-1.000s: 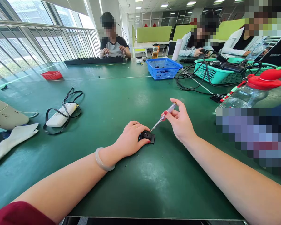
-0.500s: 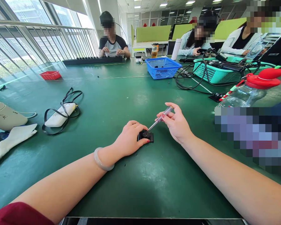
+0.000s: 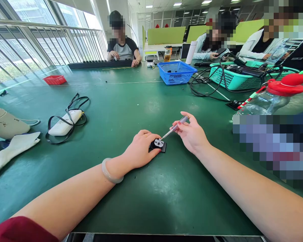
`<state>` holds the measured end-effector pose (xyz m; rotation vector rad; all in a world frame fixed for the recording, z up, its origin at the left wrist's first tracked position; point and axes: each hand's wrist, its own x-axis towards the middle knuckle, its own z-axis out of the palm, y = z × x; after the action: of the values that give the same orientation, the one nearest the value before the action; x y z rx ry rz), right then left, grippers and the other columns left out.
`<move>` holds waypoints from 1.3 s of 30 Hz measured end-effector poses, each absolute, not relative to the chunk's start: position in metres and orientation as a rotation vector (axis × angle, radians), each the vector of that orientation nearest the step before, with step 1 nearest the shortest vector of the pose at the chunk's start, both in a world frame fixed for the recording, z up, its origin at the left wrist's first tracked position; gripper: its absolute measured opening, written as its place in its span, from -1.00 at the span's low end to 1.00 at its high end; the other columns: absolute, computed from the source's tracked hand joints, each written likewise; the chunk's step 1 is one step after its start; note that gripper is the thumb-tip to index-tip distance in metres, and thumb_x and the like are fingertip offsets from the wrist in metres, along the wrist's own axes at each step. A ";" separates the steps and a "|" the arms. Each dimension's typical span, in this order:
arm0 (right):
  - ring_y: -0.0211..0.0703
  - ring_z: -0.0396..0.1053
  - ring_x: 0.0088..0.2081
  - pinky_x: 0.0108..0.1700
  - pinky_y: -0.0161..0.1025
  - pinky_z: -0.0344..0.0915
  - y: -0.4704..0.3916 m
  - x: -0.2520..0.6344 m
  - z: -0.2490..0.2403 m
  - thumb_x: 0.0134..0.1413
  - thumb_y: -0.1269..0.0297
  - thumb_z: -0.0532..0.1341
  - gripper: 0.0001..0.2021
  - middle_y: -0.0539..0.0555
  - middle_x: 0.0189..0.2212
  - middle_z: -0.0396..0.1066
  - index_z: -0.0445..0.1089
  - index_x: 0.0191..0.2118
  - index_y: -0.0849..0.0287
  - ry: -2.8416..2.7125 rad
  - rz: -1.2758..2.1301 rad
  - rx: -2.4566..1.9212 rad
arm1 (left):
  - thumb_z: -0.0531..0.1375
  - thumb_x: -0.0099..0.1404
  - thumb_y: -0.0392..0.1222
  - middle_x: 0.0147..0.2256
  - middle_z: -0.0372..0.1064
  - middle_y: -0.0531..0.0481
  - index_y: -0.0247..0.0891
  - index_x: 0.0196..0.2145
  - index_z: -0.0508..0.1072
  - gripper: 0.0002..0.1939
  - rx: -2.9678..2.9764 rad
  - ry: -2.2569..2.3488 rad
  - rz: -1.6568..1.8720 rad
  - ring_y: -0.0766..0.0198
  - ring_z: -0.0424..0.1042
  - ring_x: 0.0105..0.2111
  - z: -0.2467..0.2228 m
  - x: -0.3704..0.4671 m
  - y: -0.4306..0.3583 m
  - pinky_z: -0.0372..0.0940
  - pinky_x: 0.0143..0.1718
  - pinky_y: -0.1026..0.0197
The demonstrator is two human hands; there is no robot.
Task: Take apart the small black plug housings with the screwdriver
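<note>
On the green table top (image 3: 121, 117) lies a small black device (image 3: 163, 148), with a round grey face (image 3: 159, 143) that has dark holes in it. My left hand (image 3: 141, 148) is closed on it from the left, thumb at the near side and fingers at the far side. In my right hand (image 3: 192, 134), pinched by the handle, a slim screwdriver (image 3: 175, 127) with a clear handle slants down to the left. Its tip meets the far right edge of the grey face; whether it sits in a screw is too small to tell.
A white power strip (image 3: 65, 124) with a dark cord lies left. Further off are a red tray (image 3: 55, 80), a blue basket (image 3: 176, 74), and a teal basket (image 3: 242, 79) with black cables. A red-lidded bottle (image 3: 270, 97) stands right. People sit across the table.
The device's round face, dark before, now shows light grey. My hands and the screwdriver keep nearly the same place. The person at the far end has lowered one hand to the table edge.
</note>
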<state>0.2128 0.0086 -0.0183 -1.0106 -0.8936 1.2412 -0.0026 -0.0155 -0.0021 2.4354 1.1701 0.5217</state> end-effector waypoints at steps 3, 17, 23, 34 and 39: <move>-0.14 0.50 -0.29 -0.03 0.06 0.41 0.010 0.214 -0.020 -0.06 0.29 0.32 -0.53 -0.13 -0.42 0.41 0.17 -0.02 -0.08 -0.915 1.237 -0.997 | 0.20 0.30 -0.17 -0.08 0.52 -0.06 -0.16 0.02 0.44 -0.68 2.448 1.157 0.534 -0.03 0.28 0.09 -0.003 -0.003 -0.015 0.25 0.15 -0.14; -0.12 0.37 -0.37 -0.16 0.03 0.41 -0.005 0.209 -0.008 0.15 0.17 0.21 -0.51 -0.08 -0.41 0.32 0.11 0.18 -0.20 -1.230 0.806 -0.963 | 0.16 0.29 -0.24 -0.02 0.51 -0.11 -0.18 0.11 0.42 -0.58 2.459 1.329 0.502 -0.04 0.26 0.13 -0.003 -0.003 -0.014 0.22 0.20 -0.17; -0.05 0.42 -0.28 -0.07 0.09 0.43 -0.022 0.199 -0.002 0.21 0.16 0.22 -0.55 -0.01 -0.35 0.37 0.12 0.17 -0.15 -1.439 0.595 -0.899 | 0.19 0.27 -0.26 -0.01 0.50 -0.12 -0.19 0.12 0.41 -0.56 2.460 1.332 0.497 -0.03 0.27 0.12 -0.002 -0.003 -0.013 0.22 0.20 -0.17; -0.05 0.49 -0.29 -0.07 0.10 0.44 -0.026 0.196 0.000 0.18 0.30 0.22 -0.63 0.00 -0.33 0.42 0.22 0.08 -0.09 -1.584 0.361 -0.893 | 0.20 0.28 -0.29 -0.02 0.51 -0.10 -0.16 0.11 0.41 -0.57 2.473 1.300 0.511 -0.01 0.29 0.10 -0.004 -0.004 -0.012 0.24 0.18 -0.16; -0.05 0.51 -0.20 -0.02 0.10 0.44 -0.022 0.198 -0.004 0.20 0.34 0.20 -0.63 0.01 -0.26 0.46 0.18 0.09 -0.10 -1.564 0.381 -0.920 | 0.22 0.30 -0.28 -0.01 0.51 -0.10 -0.17 0.15 0.39 -0.55 2.482 1.307 0.480 0.01 0.29 0.12 -0.003 -0.003 -0.011 0.24 0.19 -0.12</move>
<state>0.1979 -0.0216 -0.0036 -0.9198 -1.5638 0.3813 -0.0034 -0.0114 -0.0032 2.4819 1.3070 0.4797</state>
